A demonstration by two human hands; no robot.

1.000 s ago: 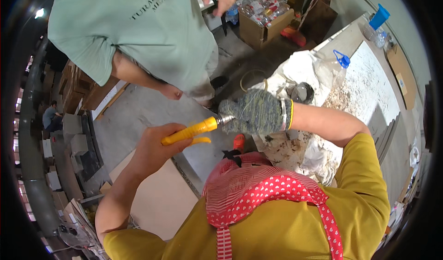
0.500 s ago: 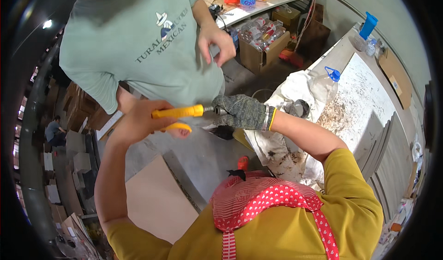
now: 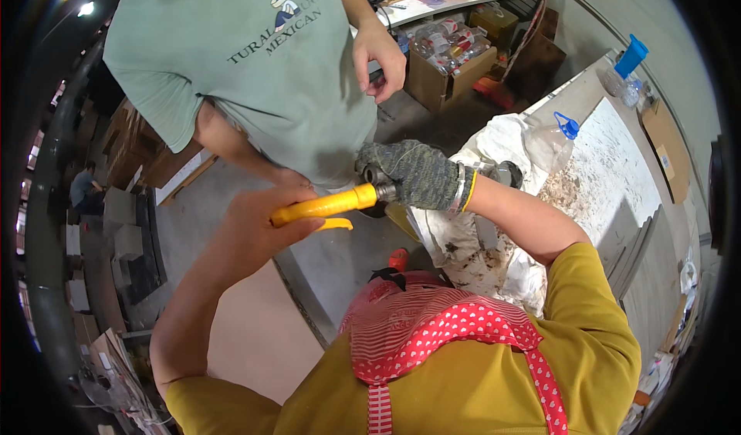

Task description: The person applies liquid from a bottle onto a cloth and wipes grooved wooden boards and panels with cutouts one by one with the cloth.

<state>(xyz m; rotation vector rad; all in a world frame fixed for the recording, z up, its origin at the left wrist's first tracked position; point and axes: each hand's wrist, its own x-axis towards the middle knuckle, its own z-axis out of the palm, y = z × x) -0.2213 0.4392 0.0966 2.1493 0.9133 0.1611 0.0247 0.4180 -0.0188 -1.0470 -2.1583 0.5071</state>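
My bare left hand [image 3: 258, 223] is closed around the yellow handle of a hand tool [image 3: 332, 205]. A second, thinner yellow lever sticks out below the handle. The tool's short metal head points right, into my right hand [image 3: 417, 176]. That hand wears a grey knitted glove with a pale band and a yellow edge at the wrist. Its fingers curl round the metal end, where a small round metal opening shows. What else lies inside the gloved fingers is hidden.
A person in a pale green T-shirt [image 3: 255, 72] stands close in front, one hand [image 3: 378, 60] hanging loosely. At right is a dirt-strewn table [image 3: 617, 157] with white cloth [image 3: 494, 145], a clear jug [image 3: 549, 142] and stacked grey boards [image 3: 629, 257]. A bottle-filled carton [image 3: 436, 80] stands behind.
The tool has swung so its head tips slightly upward and sits closer against my glove. My left hand has moved a little down and right. The other person's lower arm has drawn back.
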